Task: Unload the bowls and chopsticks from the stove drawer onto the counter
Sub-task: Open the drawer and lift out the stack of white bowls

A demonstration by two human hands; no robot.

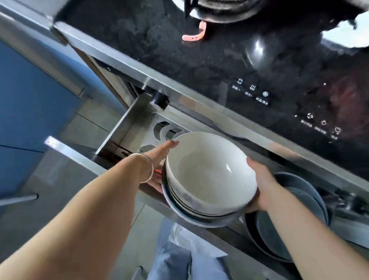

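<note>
Both hands, left hand (158, 162) and right hand (262, 184), had fingers grasping the stacked bowls (209, 175) above the drawer (133, 122); dark bowls (297, 214) remained inside

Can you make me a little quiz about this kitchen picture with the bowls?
1. True or false: both hands hold the stack of bowls with the white ceramic bowl on top.
2. What stays in the open steel stove drawer? A) dark blue-grey bowls B) cups C) spoons
3. What does the left hand wear at its wrist?

Key: 1 true; the right hand grips the other side. 2 A, the dark blue-grey bowls. 3 a thin silver bangle.
</note>
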